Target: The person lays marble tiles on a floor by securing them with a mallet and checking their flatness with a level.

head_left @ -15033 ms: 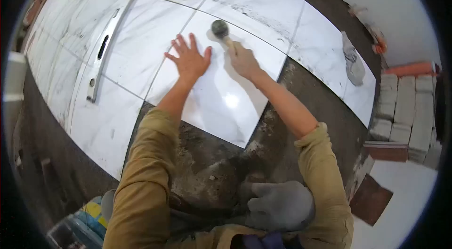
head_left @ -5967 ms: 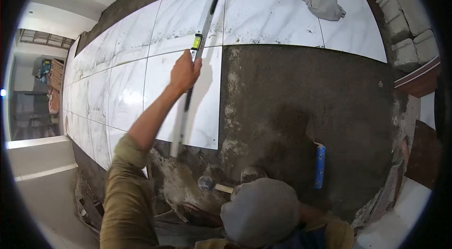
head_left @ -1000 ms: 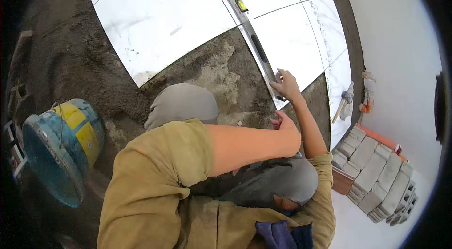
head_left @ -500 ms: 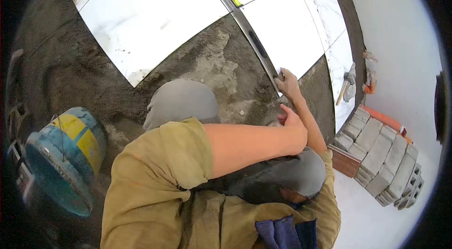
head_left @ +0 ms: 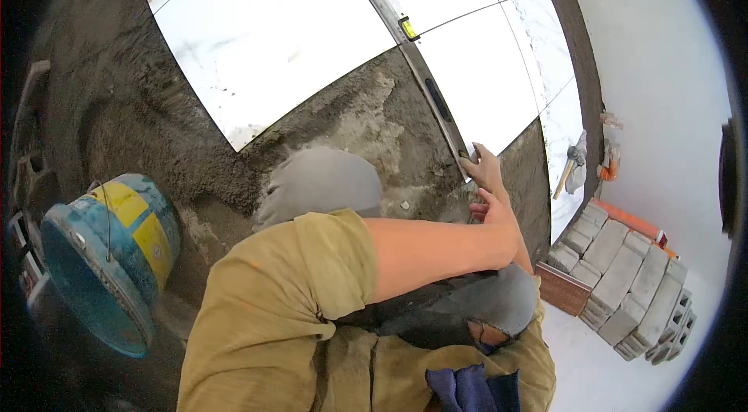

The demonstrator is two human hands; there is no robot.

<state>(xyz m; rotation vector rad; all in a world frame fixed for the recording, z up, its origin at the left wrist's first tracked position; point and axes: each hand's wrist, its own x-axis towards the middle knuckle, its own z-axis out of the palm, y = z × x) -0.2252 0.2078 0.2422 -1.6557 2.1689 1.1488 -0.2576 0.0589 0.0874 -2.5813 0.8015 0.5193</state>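
Note:
A long metal spirit level (head_left: 428, 77) with a yellow-green vial lies across the white tiles, along the edge of the near right tile (head_left: 475, 69). At its near end, my right hand (head_left: 487, 169) has the level between thumb and fingers. My left arm reaches across my body, and my left hand (head_left: 492, 211) is just below the right one, beside the right forearm. Its fingers are partly stretched and apart, with nothing visible in them. Below the left tile (head_left: 273, 38) is rough grey mortar (head_left: 366, 112), reaching to my knees.
A blue bucket with a yellow band (head_left: 117, 256) lies tilted at the left. On the right are stacked grey paving blocks (head_left: 623, 272), a reddish-brown brick (head_left: 562, 289), an orange pipe (head_left: 631, 223) and a hammer (head_left: 562, 178) with a plastic bag beside the white wall (head_left: 662, 61).
My view has shifted, so the tiles and level sit lower and slightly further right. My right hand stays at the level's near end, with my left hand close below it.

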